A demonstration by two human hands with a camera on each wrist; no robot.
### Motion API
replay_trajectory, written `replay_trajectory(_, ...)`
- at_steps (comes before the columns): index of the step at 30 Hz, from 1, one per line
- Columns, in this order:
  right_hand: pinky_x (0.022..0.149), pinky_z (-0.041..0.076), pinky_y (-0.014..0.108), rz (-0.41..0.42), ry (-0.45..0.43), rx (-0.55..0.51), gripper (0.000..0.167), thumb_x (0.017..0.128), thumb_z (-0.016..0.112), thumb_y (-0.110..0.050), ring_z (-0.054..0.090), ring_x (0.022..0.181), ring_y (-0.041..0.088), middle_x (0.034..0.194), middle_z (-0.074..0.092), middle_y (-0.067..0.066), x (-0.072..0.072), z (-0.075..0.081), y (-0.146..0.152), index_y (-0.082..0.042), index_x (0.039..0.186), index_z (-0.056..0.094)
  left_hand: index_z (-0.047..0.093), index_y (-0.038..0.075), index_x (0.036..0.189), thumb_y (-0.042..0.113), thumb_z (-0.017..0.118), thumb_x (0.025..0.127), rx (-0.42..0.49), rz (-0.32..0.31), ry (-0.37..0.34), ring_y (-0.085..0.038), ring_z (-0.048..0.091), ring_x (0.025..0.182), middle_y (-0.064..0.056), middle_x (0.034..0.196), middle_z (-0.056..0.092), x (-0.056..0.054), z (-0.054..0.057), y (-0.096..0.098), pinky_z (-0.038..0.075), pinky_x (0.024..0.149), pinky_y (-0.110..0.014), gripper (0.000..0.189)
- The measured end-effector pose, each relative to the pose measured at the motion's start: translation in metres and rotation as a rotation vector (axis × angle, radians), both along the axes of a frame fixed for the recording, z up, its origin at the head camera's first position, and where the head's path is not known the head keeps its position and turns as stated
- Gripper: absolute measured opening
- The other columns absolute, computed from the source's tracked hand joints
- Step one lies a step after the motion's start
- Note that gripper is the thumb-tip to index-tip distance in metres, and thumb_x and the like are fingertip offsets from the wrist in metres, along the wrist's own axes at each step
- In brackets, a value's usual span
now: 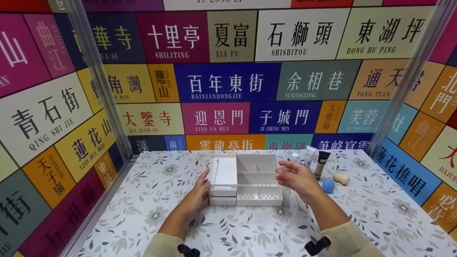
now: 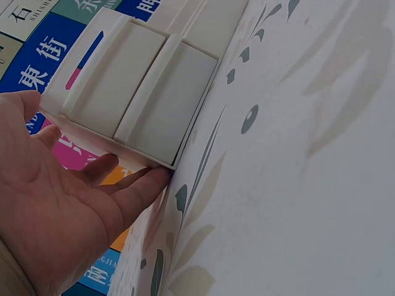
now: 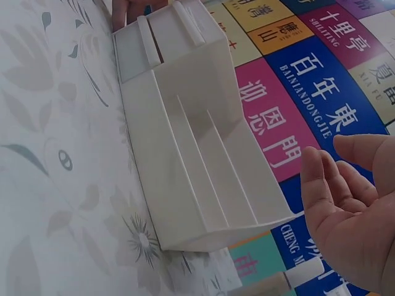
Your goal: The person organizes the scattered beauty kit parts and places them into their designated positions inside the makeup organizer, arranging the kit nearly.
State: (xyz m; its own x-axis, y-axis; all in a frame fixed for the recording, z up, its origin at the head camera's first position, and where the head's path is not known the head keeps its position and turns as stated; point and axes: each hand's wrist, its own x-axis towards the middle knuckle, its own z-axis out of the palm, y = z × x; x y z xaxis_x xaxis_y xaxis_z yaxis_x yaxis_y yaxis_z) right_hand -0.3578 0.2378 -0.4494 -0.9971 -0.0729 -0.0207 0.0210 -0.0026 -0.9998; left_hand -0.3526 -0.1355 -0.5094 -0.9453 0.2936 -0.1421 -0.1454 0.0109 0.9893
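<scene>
A white desktop organizer [image 1: 259, 202] stands on the table between both hands. It has two small drawers [image 2: 117, 77] at its left, a shallow top tray, and open divided compartments [image 3: 203, 166] on the right. My left hand [image 1: 197, 195] rests against the organizer's left side, its extended fingertips touching the lower edge in the left wrist view. Beside the right back corner hovers my right hand [image 1: 299, 179], fingers loosely bent. The right wrist view shows nothing in that hand [image 3: 358, 213] and a gap to the organizer wall. A thin white stick [image 1: 216, 170] lies in the top tray.
Right of the organizer are a black-capped tube [image 1: 321, 166], a white tube [image 1: 309, 156], a white-capped item [image 1: 295, 156], a blue egg-shaped sponge [image 1: 328, 185] and a beige sponge [image 1: 341, 178]. Slim clear objects [image 1: 296, 200] lie under the right forearm. Sign-printed walls surround the floral tabletop [image 1: 228, 232].
</scene>
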Motion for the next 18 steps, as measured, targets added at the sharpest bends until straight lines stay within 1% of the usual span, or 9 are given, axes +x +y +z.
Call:
replay_trajectory(3, 0.091, 0.065, 0.028, -0.014, -0.007, 0.016, 0.058, 0.102, 0.073, -0.015, 0.076, 0.102, 0.018, 0.115, 0.072, 0.001, 0.002, -0.003, 0.011, -0.001, 0.154, 0.051, 0.017, 0.053, 0.168, 0.047, 0.038, 0.113, -0.009, 0.011, -0.013, -0.043, 0.025, 0.165, -0.008, 0.183, 0.010, 0.000, 0.001, -0.001, 0.025, 0.133, -0.061, 0.059)
replay_trajectory(7, 0.090, 0.065, 0.027, -0.036, -0.012, 0.021, 0.059, 0.103, 0.073, -0.017, 0.076, 0.104, 0.018, 0.117, 0.073, 0.000, 0.004, -0.007, 0.024, -0.001, 0.155, 0.050, 0.016, 0.052, 0.168, 0.046, 0.039, 0.113, -0.013, 0.009, -0.010, -0.043, 0.024, 0.165, -0.008, 0.182, 0.012, 0.000, 0.001, -0.001, 0.024, 0.133, -0.061, 0.060)
replay_trajectory(9, 0.090, 0.064, 0.026, -0.038, -0.009, 0.019, 0.060, 0.103, 0.073, -0.018, 0.076, 0.103, 0.017, 0.118, 0.074, 0.000, 0.004, -0.010, 0.031, -0.001, 0.155, 0.050, 0.016, 0.051, 0.169, 0.046, 0.039, 0.113, -0.012, 0.006, -0.004, -0.044, 0.024, 0.165, -0.008, 0.183, 0.011, 0.000, 0.000, -0.001, 0.024, 0.133, -0.061, 0.060)
replay_trajectory(12, 0.089, 0.064, 0.026, -0.047, -0.014, 0.013, 0.059, 0.104, 0.071, -0.019, 0.076, 0.102, 0.015, 0.118, 0.075, 0.000, 0.005, -0.012, 0.041, 0.000, 0.156, 0.049, 0.017, 0.051, 0.168, 0.046, 0.039, 0.113, -0.009, 0.006, -0.004, -0.044, 0.024, 0.165, -0.006, 0.183, 0.009, 0.000, 0.000, -0.001, 0.024, 0.133, -0.061, 0.060)
replay_trajectory(14, 0.089, 0.064, 0.026, -0.058, -0.025, 0.013, 0.060, 0.104, 0.071, -0.019, 0.076, 0.101, 0.014, 0.117, 0.075, -0.001, 0.006, -0.014, 0.047, -0.001, 0.156, 0.048, 0.017, 0.051, 0.168, 0.046, 0.038, 0.113, -0.007, 0.003, 0.001, -0.043, 0.026, 0.165, -0.007, 0.182, 0.012, 0.000, -0.001, -0.001, 0.024, 0.133, -0.061, 0.059)
replay_trajectory(18, 0.091, 0.064, 0.026, -0.081, -0.054, 0.033, 0.059, 0.105, 0.070, -0.018, 0.076, 0.105, 0.015, 0.116, 0.075, -0.005, 0.006, -0.016, 0.061, -0.004, 0.158, 0.047, 0.018, 0.054, 0.167, 0.047, 0.038, 0.113, -0.014, 0.011, -0.003, -0.043, 0.028, 0.164, -0.007, 0.181, 0.017, -0.001, 0.000, -0.002, 0.026, 0.133, -0.061, 0.058)
